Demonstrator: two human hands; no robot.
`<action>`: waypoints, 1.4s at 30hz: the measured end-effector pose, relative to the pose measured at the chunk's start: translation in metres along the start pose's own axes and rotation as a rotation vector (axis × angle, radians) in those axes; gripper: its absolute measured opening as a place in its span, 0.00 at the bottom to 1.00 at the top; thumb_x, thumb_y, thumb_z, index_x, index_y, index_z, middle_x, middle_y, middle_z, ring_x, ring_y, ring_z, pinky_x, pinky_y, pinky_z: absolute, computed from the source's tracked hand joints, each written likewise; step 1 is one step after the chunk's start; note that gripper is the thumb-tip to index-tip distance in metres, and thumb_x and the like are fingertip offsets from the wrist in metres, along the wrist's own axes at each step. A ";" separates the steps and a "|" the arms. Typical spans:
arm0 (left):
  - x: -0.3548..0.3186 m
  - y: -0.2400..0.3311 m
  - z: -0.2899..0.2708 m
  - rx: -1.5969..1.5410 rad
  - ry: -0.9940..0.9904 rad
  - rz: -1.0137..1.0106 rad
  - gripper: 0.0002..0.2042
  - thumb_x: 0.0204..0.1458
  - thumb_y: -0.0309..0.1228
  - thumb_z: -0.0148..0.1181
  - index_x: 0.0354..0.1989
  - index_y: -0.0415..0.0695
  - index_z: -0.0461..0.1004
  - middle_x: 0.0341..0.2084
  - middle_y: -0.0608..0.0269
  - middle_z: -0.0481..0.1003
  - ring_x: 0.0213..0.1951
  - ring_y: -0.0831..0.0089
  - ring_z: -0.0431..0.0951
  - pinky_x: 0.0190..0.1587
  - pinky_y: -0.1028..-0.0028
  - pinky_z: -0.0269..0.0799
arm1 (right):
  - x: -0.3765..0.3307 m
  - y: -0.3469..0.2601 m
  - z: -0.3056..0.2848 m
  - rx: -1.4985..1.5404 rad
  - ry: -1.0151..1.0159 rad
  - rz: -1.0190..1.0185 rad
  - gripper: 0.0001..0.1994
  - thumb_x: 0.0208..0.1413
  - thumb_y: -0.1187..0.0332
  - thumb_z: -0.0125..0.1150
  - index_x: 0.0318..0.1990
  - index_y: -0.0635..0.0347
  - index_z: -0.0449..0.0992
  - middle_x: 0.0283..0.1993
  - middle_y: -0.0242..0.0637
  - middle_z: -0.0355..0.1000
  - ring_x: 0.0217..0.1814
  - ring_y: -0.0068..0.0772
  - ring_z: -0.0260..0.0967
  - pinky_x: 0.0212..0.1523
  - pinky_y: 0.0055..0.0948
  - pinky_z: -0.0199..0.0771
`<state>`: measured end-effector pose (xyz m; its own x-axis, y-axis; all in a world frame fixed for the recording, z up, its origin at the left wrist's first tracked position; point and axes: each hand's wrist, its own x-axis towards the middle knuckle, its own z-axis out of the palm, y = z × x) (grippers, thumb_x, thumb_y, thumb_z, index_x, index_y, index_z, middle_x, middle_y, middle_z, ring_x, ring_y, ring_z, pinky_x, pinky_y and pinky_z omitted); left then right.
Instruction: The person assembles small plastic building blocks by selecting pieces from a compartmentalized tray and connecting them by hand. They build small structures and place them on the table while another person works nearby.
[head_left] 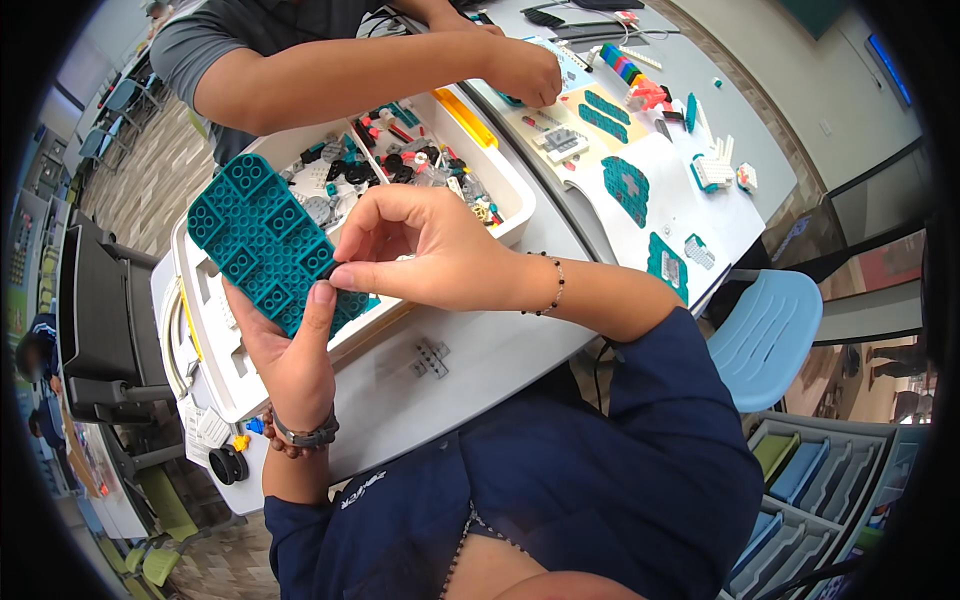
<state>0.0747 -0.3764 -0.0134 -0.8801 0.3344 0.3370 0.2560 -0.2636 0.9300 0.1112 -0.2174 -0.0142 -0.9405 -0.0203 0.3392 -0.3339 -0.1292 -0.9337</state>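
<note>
Left hand point(292, 362), in the head view, holds the lower end of a teal plate point(262, 235), raised over the tray point(516, 208). The right hand point(440, 250) has thumb and forefinger nearly meeting at the plate's edge, by a small dark piece point(328, 270); whether they grip it cannot be told. Six raised squares show on the plate, so it looks partly built. Left to join, as far as one can judge: a grey piece point(430, 360) loose toward the table's point(500, 345) near edge, plus parts point(425, 160) crowding the tray.
</note>
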 end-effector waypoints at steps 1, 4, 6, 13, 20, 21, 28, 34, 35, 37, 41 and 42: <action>-0.001 -0.001 -0.002 0.017 -0.021 0.010 0.30 0.46 0.19 0.54 0.58 0.40 0.48 0.45 0.59 0.65 0.44 0.72 0.68 0.48 0.73 0.64 | 0.000 0.001 0.001 0.043 -0.005 0.029 0.07 0.46 0.74 0.62 0.31 0.61 0.69 0.31 0.29 0.69 0.35 0.16 0.66 0.37 0.17 0.69; -0.001 -0.003 -0.005 0.034 -0.052 0.032 0.31 0.47 0.18 0.52 0.59 0.40 0.45 0.47 0.58 0.64 0.46 0.71 0.68 0.49 0.72 0.63 | 0.001 0.005 0.002 0.119 0.007 0.070 0.08 0.46 0.74 0.62 0.31 0.61 0.69 0.31 0.29 0.69 0.34 0.16 0.66 0.37 0.17 0.68; 0.000 -0.002 -0.001 0.010 -0.020 0.031 0.31 0.46 0.19 0.56 0.58 0.40 0.47 0.43 0.61 0.66 0.43 0.75 0.69 0.47 0.75 0.65 | 0.002 0.007 0.000 0.139 -0.002 0.091 0.08 0.45 0.74 0.62 0.31 0.61 0.69 0.31 0.29 0.69 0.35 0.16 0.67 0.38 0.17 0.68; -0.001 -0.007 -0.001 0.020 -0.006 0.019 0.33 0.46 0.18 0.55 0.60 0.40 0.45 0.45 0.60 0.65 0.43 0.74 0.69 0.47 0.74 0.65 | -0.001 0.007 0.001 0.087 0.018 0.013 0.07 0.45 0.76 0.62 0.31 0.62 0.69 0.32 0.30 0.69 0.35 0.16 0.67 0.39 0.18 0.69; -0.001 -0.005 -0.002 0.000 0.005 0.018 0.33 0.46 0.16 0.54 0.60 0.40 0.45 0.46 0.60 0.64 0.44 0.72 0.69 0.48 0.73 0.64 | -0.001 0.007 0.002 0.072 0.026 -0.022 0.08 0.45 0.73 0.63 0.30 0.61 0.69 0.30 0.28 0.68 0.32 0.15 0.66 0.35 0.17 0.68; 0.000 -0.006 -0.002 -0.014 0.000 0.006 0.33 0.46 0.17 0.54 0.60 0.40 0.45 0.46 0.59 0.64 0.44 0.72 0.69 0.48 0.73 0.64 | -0.001 0.006 0.001 0.057 0.027 -0.025 0.08 0.45 0.72 0.63 0.30 0.61 0.69 0.29 0.28 0.68 0.32 0.15 0.66 0.35 0.17 0.68; 0.009 -0.002 -0.008 -0.156 -0.025 -0.158 0.31 0.45 0.21 0.55 0.58 0.39 0.48 0.44 0.56 0.67 0.44 0.69 0.70 0.48 0.71 0.65 | 0.001 -0.019 -0.017 -0.261 0.050 -0.102 0.07 0.48 0.69 0.60 0.32 0.61 0.71 0.31 0.30 0.68 0.32 0.17 0.67 0.35 0.19 0.68; 0.011 0.000 -0.024 -0.176 -0.011 -0.227 0.30 0.44 0.22 0.55 0.57 0.37 0.50 0.44 0.53 0.67 0.43 0.69 0.71 0.46 0.72 0.67 | -0.023 -0.043 -0.126 -0.867 0.439 0.082 0.07 0.50 0.70 0.55 0.35 0.62 0.73 0.33 0.32 0.72 0.33 0.16 0.67 0.36 0.18 0.67; 0.012 0.000 -0.024 -0.190 -0.024 -0.238 0.30 0.44 0.22 0.56 0.57 0.37 0.50 0.44 0.53 0.67 0.43 0.69 0.71 0.46 0.72 0.68 | -0.029 -0.033 -0.164 -0.835 0.525 -0.039 0.10 0.49 0.63 0.57 0.33 0.61 0.74 0.24 0.32 0.71 0.25 0.18 0.65 0.28 0.19 0.65; 0.011 0.000 -0.027 -0.191 -0.041 -0.272 0.30 0.44 0.23 0.56 0.57 0.37 0.50 0.44 0.53 0.67 0.43 0.70 0.70 0.46 0.72 0.68 | -0.042 -0.024 -0.233 -1.029 0.638 0.193 0.12 0.49 0.62 0.56 0.33 0.62 0.74 0.24 0.33 0.70 0.26 0.20 0.66 0.28 0.20 0.66; 0.003 -0.010 -0.046 -0.159 -0.036 -0.311 0.30 0.44 0.23 0.56 0.57 0.37 0.50 0.44 0.55 0.67 0.43 0.70 0.70 0.46 0.72 0.66 | -0.056 -0.013 -0.291 -1.086 0.479 0.761 0.11 0.46 0.70 0.52 0.37 0.61 0.75 0.27 0.33 0.71 0.28 0.22 0.67 0.29 0.21 0.67; -0.001 -0.011 -0.049 -0.152 -0.032 -0.303 0.30 0.44 0.23 0.55 0.57 0.37 0.50 0.44 0.55 0.67 0.43 0.70 0.70 0.46 0.72 0.66 | -0.059 -0.014 -0.301 -1.123 0.414 0.878 0.12 0.45 0.72 0.50 0.38 0.61 0.75 0.28 0.34 0.71 0.28 0.22 0.67 0.29 0.21 0.67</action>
<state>0.0530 -0.4183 -0.0311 -0.8936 0.4454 0.0557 -0.0798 -0.2796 0.9568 0.1522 0.0837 -0.0557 -0.7484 0.6174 -0.2424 0.6452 0.5931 -0.4816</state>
